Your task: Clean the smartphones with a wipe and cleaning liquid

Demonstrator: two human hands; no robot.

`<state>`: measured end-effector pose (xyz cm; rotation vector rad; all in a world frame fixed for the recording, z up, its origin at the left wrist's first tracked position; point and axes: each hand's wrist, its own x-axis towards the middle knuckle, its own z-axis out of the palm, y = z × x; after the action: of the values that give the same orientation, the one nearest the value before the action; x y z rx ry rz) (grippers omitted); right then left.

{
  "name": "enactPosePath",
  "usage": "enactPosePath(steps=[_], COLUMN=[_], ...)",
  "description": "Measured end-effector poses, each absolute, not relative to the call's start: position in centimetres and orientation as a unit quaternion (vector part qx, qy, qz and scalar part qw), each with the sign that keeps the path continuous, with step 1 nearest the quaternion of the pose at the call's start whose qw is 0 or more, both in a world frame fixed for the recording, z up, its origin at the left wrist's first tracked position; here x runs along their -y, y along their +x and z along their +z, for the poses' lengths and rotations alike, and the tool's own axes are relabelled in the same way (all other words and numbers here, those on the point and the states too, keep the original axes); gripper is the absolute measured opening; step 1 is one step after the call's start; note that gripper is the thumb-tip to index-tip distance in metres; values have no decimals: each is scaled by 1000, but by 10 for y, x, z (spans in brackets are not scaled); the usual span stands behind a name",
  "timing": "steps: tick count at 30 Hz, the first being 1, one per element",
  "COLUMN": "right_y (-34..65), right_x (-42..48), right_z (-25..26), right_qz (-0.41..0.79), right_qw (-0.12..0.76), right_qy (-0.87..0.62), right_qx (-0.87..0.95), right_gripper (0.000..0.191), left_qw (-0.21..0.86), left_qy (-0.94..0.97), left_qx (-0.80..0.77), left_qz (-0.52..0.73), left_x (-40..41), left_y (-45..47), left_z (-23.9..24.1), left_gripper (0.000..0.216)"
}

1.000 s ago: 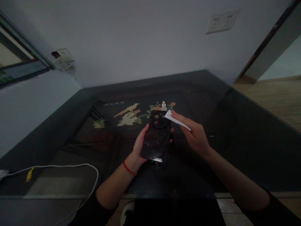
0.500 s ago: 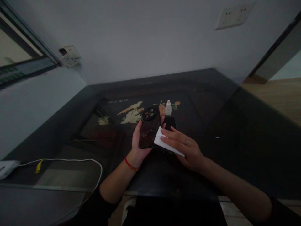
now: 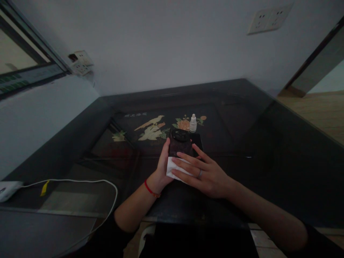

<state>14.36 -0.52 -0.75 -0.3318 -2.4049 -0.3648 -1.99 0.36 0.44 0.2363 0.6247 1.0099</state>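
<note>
As the left hand (image 3: 161,173) grasps the phone (image 3: 180,146) above the table (image 3: 268,179), the right hand (image 3: 208,175), fingers extended, holds tissue (image 3: 170,167) over the phone's near end; the long axis runs toward the wall (image 3: 172,46).

From where I stood, the white cloth (image 3: 175,166) and the right hand (image 3: 209,177) covered the lower part of the dark phone (image 3: 181,147), which hid most fingers of the left hand (image 3: 162,170). The left edge cut off the white box (image 3: 9,190).
</note>
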Motion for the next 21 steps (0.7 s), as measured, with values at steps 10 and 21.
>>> enactPosePath(steps=[10, 21], right_y=[147, 151], right_x=[5, -12], right_z=[-3, 1], right_qz=[-136, -98], right_qw=[357, 398], right_qy=[-99, -258], right_qx=[919, 875], right_gripper=[30, 30], left_qw=[811, 805], left_qy=[126, 217], left_qx=[-328, -297], left_qz=[467, 466], left_x=[-7, 4], left_y=[-17, -7], left_z=[1, -7], left_gripper=[71, 65])
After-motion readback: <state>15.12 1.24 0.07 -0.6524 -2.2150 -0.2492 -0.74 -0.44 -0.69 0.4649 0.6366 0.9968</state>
